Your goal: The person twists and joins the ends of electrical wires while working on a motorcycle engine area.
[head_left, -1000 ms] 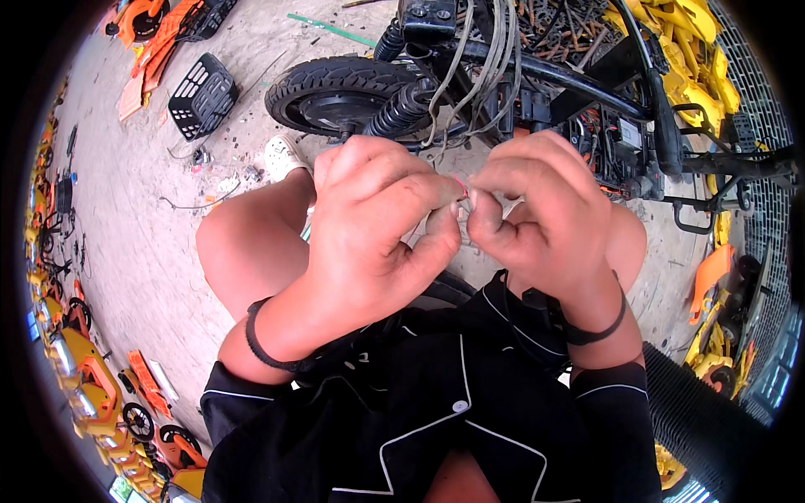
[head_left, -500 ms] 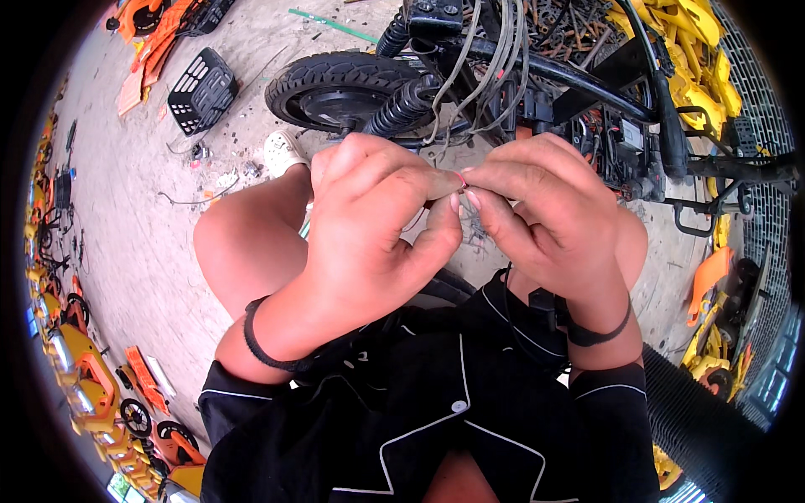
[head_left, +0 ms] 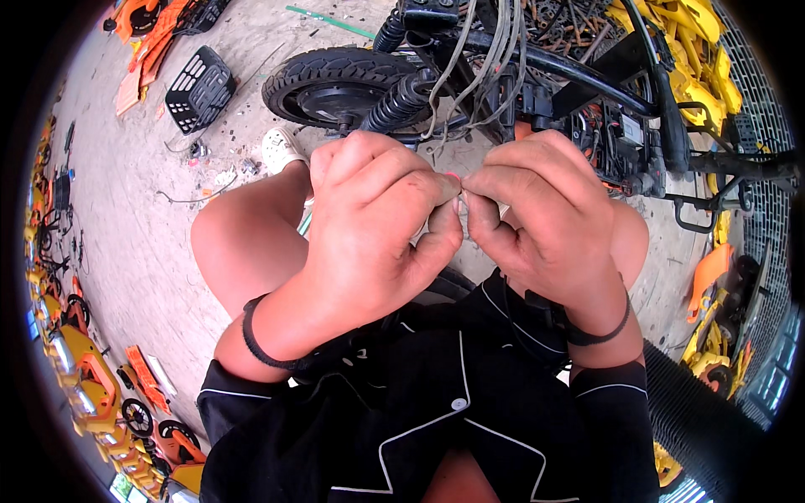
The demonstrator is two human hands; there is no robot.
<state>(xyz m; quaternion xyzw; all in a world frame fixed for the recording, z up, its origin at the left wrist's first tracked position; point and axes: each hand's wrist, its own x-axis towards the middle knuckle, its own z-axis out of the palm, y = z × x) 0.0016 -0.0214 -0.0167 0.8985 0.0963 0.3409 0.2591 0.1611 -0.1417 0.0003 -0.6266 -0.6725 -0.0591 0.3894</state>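
Pinching a red bit (head_left: 453, 177), two o'clock from my left hand (head_left: 373, 210), the nearer; my right hand (head_left: 545, 210), fingertips together, hold unclear; long axis hidden.

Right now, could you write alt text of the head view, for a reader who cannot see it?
A person's left hand and right hand pinch at a tiny red thing, fingers nearly touching. Beyond them is a black frame with a wheel and grey cables; a basket is on the floor to the left.
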